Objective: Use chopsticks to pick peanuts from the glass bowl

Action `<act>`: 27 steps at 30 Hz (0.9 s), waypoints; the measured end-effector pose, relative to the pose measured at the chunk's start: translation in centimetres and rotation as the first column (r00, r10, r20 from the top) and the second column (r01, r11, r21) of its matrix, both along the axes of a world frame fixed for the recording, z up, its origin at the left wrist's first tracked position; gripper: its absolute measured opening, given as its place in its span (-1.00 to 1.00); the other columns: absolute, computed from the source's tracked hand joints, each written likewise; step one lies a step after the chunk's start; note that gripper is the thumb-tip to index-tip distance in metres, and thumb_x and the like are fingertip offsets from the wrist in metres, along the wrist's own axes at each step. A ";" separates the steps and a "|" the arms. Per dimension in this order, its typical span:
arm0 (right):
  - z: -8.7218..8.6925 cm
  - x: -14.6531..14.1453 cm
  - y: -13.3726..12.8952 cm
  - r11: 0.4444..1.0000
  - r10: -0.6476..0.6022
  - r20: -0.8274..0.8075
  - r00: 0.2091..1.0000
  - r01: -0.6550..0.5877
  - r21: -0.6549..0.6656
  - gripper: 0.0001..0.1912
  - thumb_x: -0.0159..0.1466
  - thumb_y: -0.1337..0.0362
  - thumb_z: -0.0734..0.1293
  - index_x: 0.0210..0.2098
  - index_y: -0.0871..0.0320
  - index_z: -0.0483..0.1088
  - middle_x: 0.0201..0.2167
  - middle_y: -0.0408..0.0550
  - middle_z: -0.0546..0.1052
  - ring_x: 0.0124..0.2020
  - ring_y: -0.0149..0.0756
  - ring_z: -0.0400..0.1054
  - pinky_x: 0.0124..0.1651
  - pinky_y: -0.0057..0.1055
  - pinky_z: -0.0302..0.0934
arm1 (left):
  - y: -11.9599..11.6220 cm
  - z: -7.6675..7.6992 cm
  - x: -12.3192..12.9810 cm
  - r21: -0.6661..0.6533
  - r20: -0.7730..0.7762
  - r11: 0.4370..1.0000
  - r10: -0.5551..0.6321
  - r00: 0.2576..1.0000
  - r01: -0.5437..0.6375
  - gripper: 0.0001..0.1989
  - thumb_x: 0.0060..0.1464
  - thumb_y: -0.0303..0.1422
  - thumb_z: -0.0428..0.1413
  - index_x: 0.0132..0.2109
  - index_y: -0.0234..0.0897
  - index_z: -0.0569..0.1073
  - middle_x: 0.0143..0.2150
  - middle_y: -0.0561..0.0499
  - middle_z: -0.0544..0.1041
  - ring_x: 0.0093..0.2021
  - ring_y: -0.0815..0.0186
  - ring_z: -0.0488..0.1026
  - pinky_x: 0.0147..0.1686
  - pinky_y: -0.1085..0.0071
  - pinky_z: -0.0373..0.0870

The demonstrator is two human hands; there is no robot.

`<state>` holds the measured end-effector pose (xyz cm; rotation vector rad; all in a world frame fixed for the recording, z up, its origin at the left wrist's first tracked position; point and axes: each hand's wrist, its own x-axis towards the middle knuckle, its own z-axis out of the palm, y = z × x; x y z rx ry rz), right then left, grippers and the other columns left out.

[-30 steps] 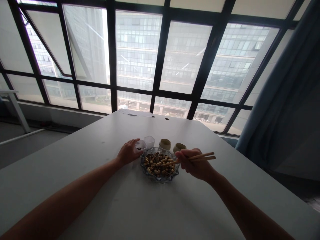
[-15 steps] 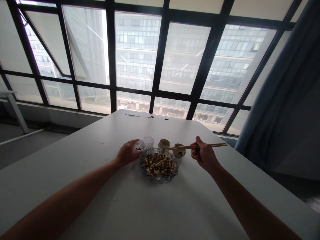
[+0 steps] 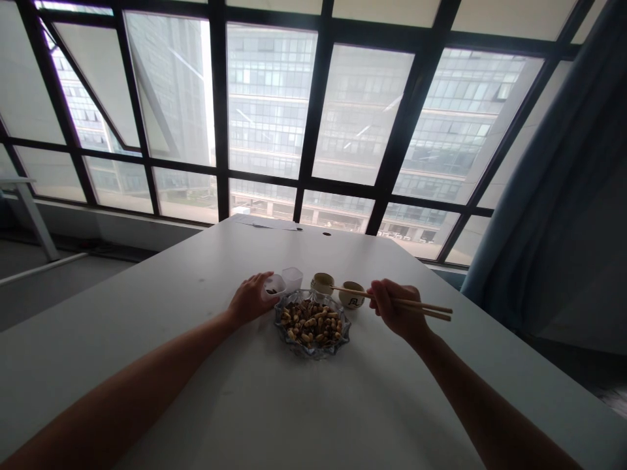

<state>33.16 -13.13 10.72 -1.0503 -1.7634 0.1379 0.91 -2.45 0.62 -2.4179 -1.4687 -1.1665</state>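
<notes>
My left hand [image 3: 251, 299] is closed around a small translucent plastic cup [image 3: 275, 286] that has a few dark bits inside. A second clear plastic cup [image 3: 292, 279] stands just behind it. In my right hand [image 3: 398, 305] is a pair of chopsticks [image 3: 416, 305], tips pointing left over the rims of two small tan teacups. The left teacup [image 3: 322, 283] is by the tips; the right teacup [image 3: 352, 297], with a dark character on it, sits below the shafts. A scalloped glass bowl [image 3: 313, 352] full of peanuts and dark seeds [image 3: 313, 321] lies between my hands.
All this rests on a long white table [image 3: 304, 418]. Paper sheets [image 3: 264, 222] lie at its far end, before a large black-framed window [image 3: 304, 130]. A blue curtain [image 3: 529, 215] hangs at the right; another table's leg [image 3: 36, 219] shows at the left.
My right hand has turned and lowered slightly, so the chopsticks' rear ends dropped and spread apart while their tips moved a little right and up. My left hand stayed at the plastic cup.
</notes>
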 end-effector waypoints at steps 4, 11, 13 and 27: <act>0.2 -0.3 -0.4 0.999 0.030 0.151 0.988 -0.034 0.026 -0.39 0.33 -0.21 0.16 -0.62 0.11 0.33 -0.73 -0.08 0.43 -0.74 -0.40 0.28 -0.64 -0.45 0.20 | -0.2 0.2 0.1 -0.012 -0.017 1.000 0.026 1.000 -0.026 -0.41 0.00 -0.19 0.22 0.16 -0.25 0.34 0.10 -0.19 0.52 0.08 0.00 0.48 0.08 0.07 0.41; -0.2 -0.1 0.0 0.997 0.065 0.152 0.986 -0.070 0.024 -0.46 0.37 -0.10 0.18 -0.58 0.12 0.35 -0.72 -0.09 0.43 -0.73 -0.39 0.28 -0.64 -0.44 0.20 | -0.2 0.4 0.0 -0.059 -0.034 0.971 0.228 0.973 -0.230 -0.40 0.01 -0.14 0.18 0.16 -0.32 0.35 0.08 -0.25 0.53 0.05 -0.07 0.49 0.06 0.02 0.36; -0.3 0.0 0.0 0.998 0.064 0.143 0.988 -0.067 0.017 -0.46 0.37 -0.10 0.18 -0.58 0.12 0.35 -0.72 -0.09 0.43 -0.73 -0.39 0.28 -0.64 -0.44 0.20 | -0.2 0.4 0.0 -0.068 -0.039 0.959 0.273 0.961 -0.275 -0.40 0.02 -0.13 0.16 0.16 -0.33 0.36 0.07 -0.27 0.53 0.03 -0.09 0.49 0.03 0.01 0.37; 1.9 0.9 0.3 0.917 -0.048 -0.267 0.962 -0.064 -0.394 -0.35 0.11 -0.31 0.34 -0.61 0.20 0.43 -0.80 -0.08 0.43 -0.84 -0.42 0.24 -0.82 -0.55 0.09 | 0.9 3.4 1.4 0.031 -0.092 0.992 0.128 0.987 -0.126 -0.43 0.09 -0.01 0.10 0.15 -0.25 0.36 0.15 -0.23 0.47 0.14 -0.06 0.39 0.10 -0.01 0.28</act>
